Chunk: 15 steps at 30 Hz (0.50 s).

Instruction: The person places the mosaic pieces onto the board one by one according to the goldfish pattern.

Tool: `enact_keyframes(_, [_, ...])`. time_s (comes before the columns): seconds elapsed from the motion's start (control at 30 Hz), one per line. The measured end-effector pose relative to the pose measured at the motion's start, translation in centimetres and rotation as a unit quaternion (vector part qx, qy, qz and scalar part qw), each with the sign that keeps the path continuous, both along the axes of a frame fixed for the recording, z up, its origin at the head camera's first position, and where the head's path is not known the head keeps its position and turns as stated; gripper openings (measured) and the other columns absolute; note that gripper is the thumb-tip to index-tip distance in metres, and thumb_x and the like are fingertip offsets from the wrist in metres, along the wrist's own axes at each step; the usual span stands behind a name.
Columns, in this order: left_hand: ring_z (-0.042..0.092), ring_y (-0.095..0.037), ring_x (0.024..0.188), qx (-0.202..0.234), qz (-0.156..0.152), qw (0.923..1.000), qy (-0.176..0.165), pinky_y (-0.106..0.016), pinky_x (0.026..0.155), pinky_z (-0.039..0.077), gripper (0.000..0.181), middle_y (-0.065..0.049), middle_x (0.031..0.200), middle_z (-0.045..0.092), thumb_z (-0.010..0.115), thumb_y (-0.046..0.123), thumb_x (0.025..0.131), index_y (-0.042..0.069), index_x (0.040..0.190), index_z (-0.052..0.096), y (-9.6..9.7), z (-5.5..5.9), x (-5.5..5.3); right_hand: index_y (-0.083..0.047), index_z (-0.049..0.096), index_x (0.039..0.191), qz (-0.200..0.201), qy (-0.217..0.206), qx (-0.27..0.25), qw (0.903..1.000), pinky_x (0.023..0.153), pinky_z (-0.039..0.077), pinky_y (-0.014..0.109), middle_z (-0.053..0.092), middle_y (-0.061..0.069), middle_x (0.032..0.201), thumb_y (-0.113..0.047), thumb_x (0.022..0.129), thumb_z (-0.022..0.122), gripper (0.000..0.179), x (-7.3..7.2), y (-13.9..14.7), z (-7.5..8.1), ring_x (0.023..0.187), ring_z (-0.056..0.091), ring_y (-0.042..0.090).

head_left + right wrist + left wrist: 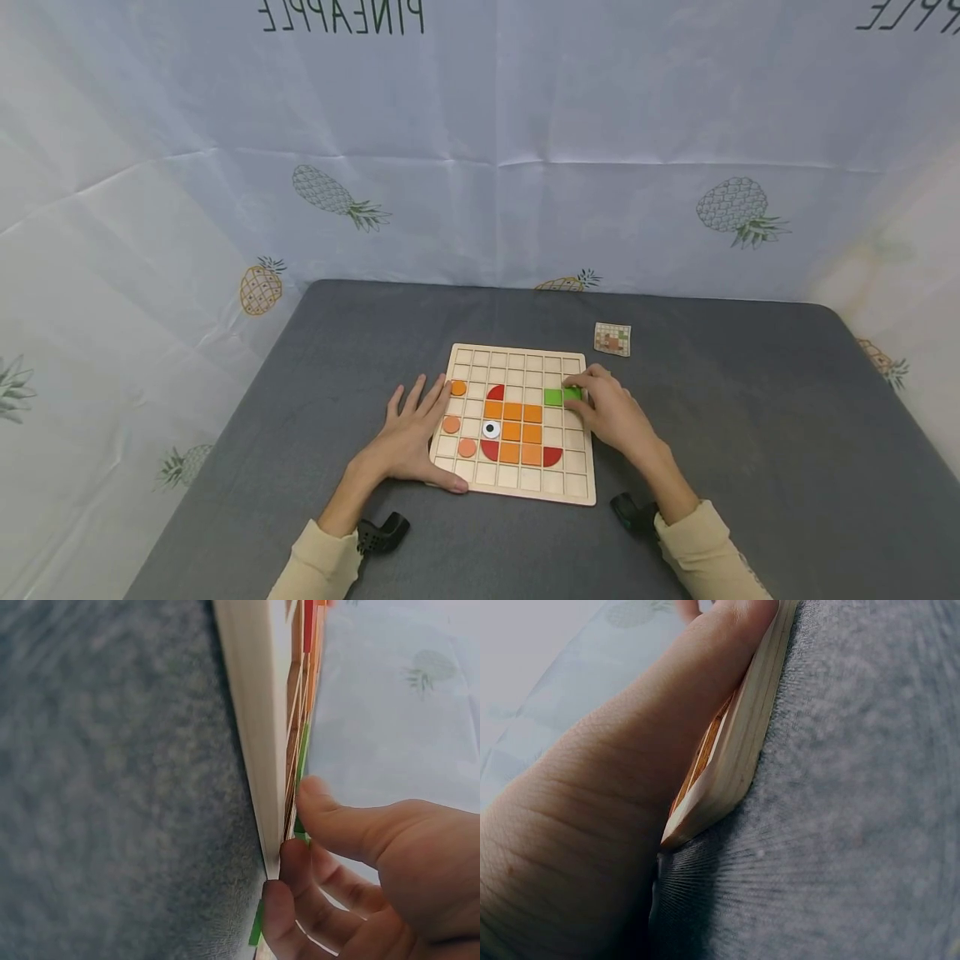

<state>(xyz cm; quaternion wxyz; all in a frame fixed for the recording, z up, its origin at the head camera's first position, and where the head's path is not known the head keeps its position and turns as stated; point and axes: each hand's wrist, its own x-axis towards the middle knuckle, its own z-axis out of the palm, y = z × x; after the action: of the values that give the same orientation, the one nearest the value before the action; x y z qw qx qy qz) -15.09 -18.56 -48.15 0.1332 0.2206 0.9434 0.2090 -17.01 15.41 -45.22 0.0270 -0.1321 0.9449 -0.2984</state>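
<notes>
A wooden grid board (pixel 525 492) lies on the dark table, with flat coloured pieces set in its cells. My left hand (pixel 408 437) rests over the board's left side, fingers spread and thumb along the near left corner. In the left wrist view that thumb (pixel 727 645) lies along the board's edge (pixel 742 742). At the right side, my right hand (pixel 611 408) pinches a green square tile (pixel 572 394) between thumb and fingers, right at its cell. Beside it sits another green square (pixel 552 397). The right wrist view shows the thumb (pixel 319 802) against the green, with fingertips by the board's edge.
Orange squares (pixel 512 412), red curved pieces (pixel 552 457), a round eye piece (pixel 491 429) and orange discs (pixel 451 425) sit on the board. A small pattern card (pixel 612 340) lies behind its right corner. A pineapple-print curtain (pixel 480 217) hangs behind the table (pixel 750 433).
</notes>
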Motion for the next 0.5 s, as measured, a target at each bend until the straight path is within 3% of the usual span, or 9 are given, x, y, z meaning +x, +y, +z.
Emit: enact_keyframes(0.5, [0.0, -0.053, 0.17, -0.004, 0.002, 1.0, 0.004, -0.078, 0.129, -0.001, 0.153, -0.02, 0.184, 0.006, 0.092, 0.07, 0.064, 0.001, 0.174, 0.011, 0.02, -0.13, -0.01, 0.003, 0.077, 0.128, 0.019, 0.001, -0.023, 0.9996, 0.063, 0.041, 0.027, 0.068, 0.018, 0.112, -0.008, 0.098, 0.08, 0.032, 0.0, 0.18, -0.37, 0.076, 0.049, 0.014])
